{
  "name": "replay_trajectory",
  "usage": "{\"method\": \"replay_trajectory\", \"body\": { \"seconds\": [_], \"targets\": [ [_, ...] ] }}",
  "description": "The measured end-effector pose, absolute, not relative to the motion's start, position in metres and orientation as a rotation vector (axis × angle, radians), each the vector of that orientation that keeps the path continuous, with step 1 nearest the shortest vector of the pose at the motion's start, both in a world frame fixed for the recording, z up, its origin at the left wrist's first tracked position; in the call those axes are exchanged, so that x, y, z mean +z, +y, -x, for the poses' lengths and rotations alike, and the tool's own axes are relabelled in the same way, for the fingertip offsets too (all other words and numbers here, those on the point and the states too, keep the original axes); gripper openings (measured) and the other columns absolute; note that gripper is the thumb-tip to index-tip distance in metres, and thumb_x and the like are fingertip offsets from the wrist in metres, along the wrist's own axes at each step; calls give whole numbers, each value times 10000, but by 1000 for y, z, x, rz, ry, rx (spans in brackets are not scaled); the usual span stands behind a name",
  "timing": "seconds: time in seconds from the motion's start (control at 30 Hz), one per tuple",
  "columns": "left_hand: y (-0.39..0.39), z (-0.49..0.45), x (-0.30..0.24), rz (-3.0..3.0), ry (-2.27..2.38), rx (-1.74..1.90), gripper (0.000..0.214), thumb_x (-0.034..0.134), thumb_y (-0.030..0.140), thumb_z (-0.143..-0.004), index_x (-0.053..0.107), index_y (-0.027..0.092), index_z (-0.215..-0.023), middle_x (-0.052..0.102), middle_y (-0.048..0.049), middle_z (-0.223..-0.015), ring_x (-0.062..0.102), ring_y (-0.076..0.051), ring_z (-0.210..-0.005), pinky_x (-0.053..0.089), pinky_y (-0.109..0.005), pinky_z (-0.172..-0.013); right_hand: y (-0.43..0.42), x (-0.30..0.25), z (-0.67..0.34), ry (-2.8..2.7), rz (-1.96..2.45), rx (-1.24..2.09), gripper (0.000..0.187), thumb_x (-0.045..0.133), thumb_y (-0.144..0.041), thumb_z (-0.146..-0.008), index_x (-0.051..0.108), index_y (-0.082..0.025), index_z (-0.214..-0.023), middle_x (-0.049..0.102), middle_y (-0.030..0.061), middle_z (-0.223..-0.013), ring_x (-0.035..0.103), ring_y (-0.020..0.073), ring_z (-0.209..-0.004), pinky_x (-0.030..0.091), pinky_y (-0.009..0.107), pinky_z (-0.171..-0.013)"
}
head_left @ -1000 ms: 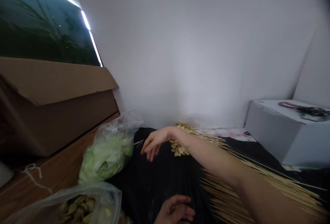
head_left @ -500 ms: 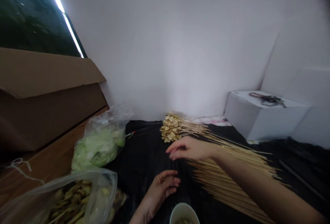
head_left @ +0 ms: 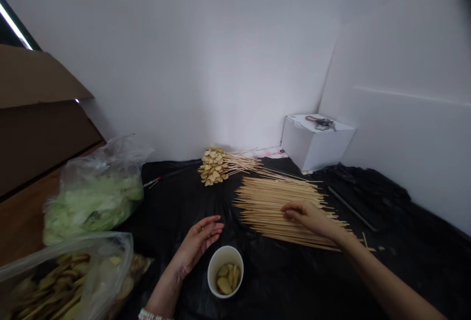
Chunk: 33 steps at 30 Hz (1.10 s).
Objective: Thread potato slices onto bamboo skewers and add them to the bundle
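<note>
My right hand (head_left: 307,216) is over the loose wooden skewers (head_left: 265,207), its fingers loosely curved and nothing visible in them. Whether the fingertips touch the skewers is hard to see. My left hand (head_left: 198,239) hovers palm inward, fingers stretched out and holding nothing. Just right of it stands a white paper cup (head_left: 210,273) with potato slices (head_left: 226,280) inside. Beyond both hands lies a pile of skewered potato slices (head_left: 213,165), their bare sticks pointing right.
On the left are a clear bag of pale green cut vegetable (head_left: 99,200) and an open bag of potato slices (head_left: 62,280). A cardboard box (head_left: 40,114) rises behind them. A white box (head_left: 312,143) stands back right. Black plastic sheeting (head_left: 172,202) covers the work surface.
My right hand has moved from beside the skewered slices rightward to over the loose skewers. My left hand stays near the cup. The view has turned right and down, showing more of the cup.
</note>
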<state>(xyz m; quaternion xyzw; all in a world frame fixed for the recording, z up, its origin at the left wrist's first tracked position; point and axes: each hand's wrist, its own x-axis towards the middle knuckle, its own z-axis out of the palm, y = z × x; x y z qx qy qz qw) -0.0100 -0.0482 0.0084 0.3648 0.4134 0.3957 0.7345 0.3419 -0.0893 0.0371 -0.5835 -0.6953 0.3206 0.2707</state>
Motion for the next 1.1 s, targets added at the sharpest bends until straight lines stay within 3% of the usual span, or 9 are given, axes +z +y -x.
{"method": "replay_trajectory", "body": {
  "seconds": [0.4, 0.83, 1.1],
  "targets": [
    [-46, 10, 10, -746, 906, 874, 318, 701, 189, -762, 650, 120, -1068, 718, -110, -947, 667, -141, -813, 516, -218, -745, -13, 49, -297, -2136, 1593, 378, 242, 479, -196, -845, 708, -198, -924, 711, 43, -936, 612, 165, -856, 408, 242, -776],
    [-43, 15, 7, -634, 848, 946, 288, 636, 127, -813, 629, 133, -1101, 715, -93, -949, 669, -123, -813, 525, -218, -756, -17, 5, -279, -2188, 1587, 316, 209, 482, -150, -843, 686, -184, -814, 652, 49, -893, 550, 161, -909, 361, 243, -824],
    [-43, 15, 7, -633, 851, 931, 288, 643, 141, -813, 632, 134, -1101, 715, -89, -950, 664, -120, -820, 519, -218, -765, -12, -5, -281, -2126, 1706, 264, 243, 421, -153, -884, 662, -177, -861, 664, 64, -914, 569, 170, -893, 361, 242, -781]
  ]
}}
